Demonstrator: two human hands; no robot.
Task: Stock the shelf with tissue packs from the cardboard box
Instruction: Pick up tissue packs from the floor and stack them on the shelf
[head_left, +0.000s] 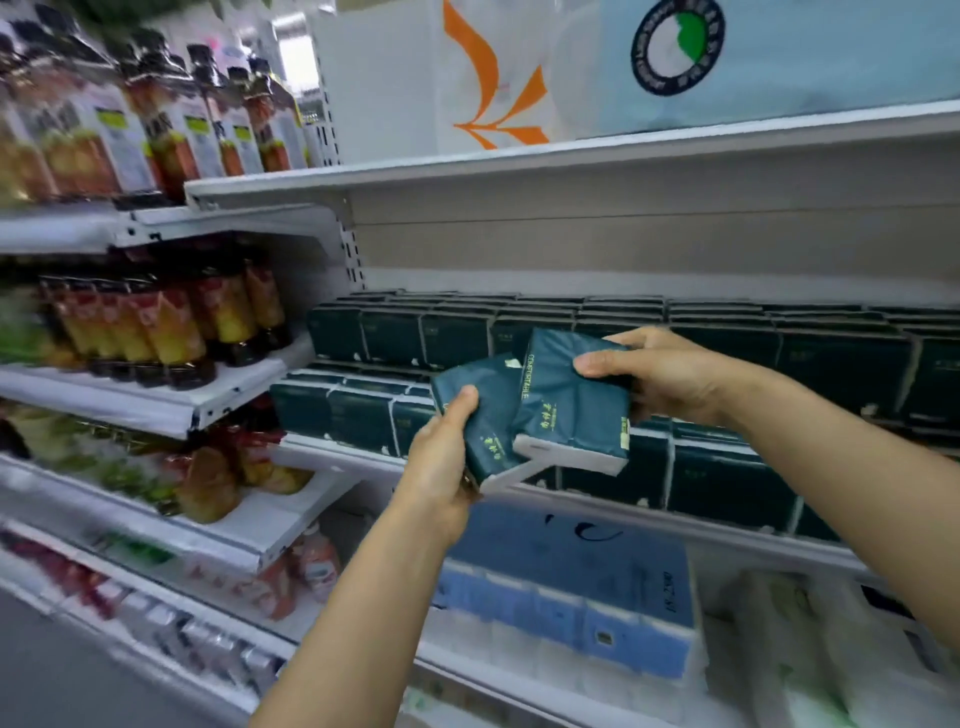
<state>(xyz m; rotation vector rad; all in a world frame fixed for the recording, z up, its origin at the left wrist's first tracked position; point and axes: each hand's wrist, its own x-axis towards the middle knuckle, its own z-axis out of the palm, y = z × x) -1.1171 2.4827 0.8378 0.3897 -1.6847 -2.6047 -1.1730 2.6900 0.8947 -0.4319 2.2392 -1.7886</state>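
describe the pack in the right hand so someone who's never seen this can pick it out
Start at the middle shelf stacked with dark teal tissue packs. In front of it both hands hold loose packs. The right hand grips the right-hand pack, which overlaps the left hand's and shows white "COMFORTABLE" lettering.

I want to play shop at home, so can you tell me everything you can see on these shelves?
Tissue packs in hand: two, dark teal with white ends, one per hand, overlapping in front of the shelf.
Stocked tissue packs: many, too many to count, dark teal, stacked in rows on the middle shelf.
Blue tissue bundles: several, light and darker blue, shelf below.
Drink bottles: many, amber and red with dark caps, shelves on the left; blurred.
Large packages: two, white with an orange mark and pale blue with a round logo, top shelf.
Shelving: white metal, several tiers.
Left hand: grips the lower pack.
Right hand: grips the upper pack.
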